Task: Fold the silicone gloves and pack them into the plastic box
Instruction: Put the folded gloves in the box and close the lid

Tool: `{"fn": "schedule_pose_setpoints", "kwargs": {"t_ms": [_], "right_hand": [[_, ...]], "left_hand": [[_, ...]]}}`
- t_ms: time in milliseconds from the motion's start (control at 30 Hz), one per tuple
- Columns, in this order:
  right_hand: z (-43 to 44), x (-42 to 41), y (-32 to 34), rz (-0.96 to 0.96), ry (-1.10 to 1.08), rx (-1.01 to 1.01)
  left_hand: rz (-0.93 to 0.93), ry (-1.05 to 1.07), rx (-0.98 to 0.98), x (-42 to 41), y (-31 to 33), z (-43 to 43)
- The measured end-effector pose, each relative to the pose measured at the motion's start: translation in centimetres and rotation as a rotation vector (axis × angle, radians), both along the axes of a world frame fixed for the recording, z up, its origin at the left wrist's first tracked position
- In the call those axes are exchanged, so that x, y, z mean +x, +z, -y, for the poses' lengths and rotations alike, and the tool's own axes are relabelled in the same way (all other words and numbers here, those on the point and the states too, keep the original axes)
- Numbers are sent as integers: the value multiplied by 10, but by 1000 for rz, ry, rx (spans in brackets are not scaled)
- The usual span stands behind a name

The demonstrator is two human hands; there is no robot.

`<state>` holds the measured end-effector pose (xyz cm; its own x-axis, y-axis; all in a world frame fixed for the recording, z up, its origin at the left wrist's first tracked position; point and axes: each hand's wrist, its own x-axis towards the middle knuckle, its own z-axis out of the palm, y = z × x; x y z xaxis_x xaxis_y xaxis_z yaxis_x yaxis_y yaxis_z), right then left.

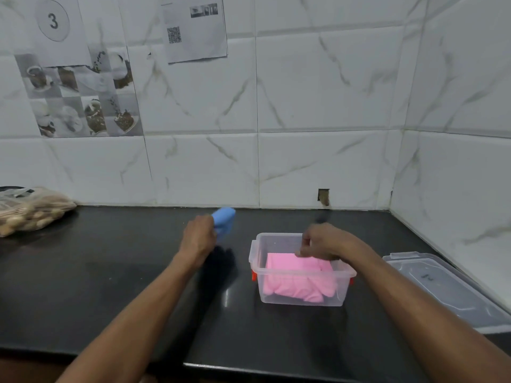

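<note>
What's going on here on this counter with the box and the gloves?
A person is packing silicone gloves into a clear plastic box. A folded pink glove already lies inside, and the right hand is over the open box, right at the glove. The left hand holds a folded blue glove above the black counter, left of the box. The lid lies off to the right.

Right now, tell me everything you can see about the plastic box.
The box is a clear plastic tub, rectangular with rounded corners and a lipped rim, with red clips on its left and right ends. It stands upright and open on the black counter; its lid lies apart to the right. A folded pink glove lies inside. The right hand hovers over its far rim; contact is unclear.
</note>
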<state>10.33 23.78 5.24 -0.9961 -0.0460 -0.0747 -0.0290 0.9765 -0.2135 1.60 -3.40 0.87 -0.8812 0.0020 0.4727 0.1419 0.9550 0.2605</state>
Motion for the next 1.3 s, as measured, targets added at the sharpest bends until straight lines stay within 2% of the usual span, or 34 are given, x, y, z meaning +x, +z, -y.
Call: {"fn": "schedule_pose_setpoints", "kwargs": {"t_ms": [33,100,167,233,333,400,500,567,633,667,700,800,867,900,933,1067,1167,1300], "right_hand": [[1,-1,4,-87,-16,-104],[8,-2,13,-120,-60,-581],[17,-3,25,21,-93,-1127],[25,-4,38,183,-93,-1493],[22,-9,56,302,-121,-1910],[9,-11,62,340,-159,-2013],[-8,-4,58,375,-209,-1903],[-15,-2,51,260,-244,-1796],[-19,1,44,146,-268,-1778],[-21,3,42,106,-278,-1789],[-24,5,42,72,-285,-1804],[-30,9,45,-19,-293,-1871],[-30,10,45,-35,-299,-1877],[-29,11,43,-26,-304,-1858],[-28,12,40,-6,-315,-1827],[-26,16,21,105,-353,-1657],[-26,16,8,129,-410,-1362],[-13,15,-2,10,-372,-748]], "left_hand": [[-62,-22,41,3,13,4],[-169,-53,64,10,41,4],[-246,-127,25,22,68,-6],[-287,-252,-58,39,91,-24],[-256,-403,-226,64,106,-54],[-205,-471,-339,79,103,-70],[-163,-587,-394,89,91,-85],[-155,-639,-365,87,84,-89],[-146,-638,-333,85,79,-89],[-76,-620,-199,86,76,-87],[34,-584,26,89,76,-86],[425,-437,851,91,75,-81],[823,-542,1294,89,82,-83],[971,-605,1444,86,84,-85],[1030,-655,1519,84,84,-87],[867,-565,1300,74,73,-105],[876,-400,1032,70,56,-114],[642,-265,302,75,46,-127]]}}
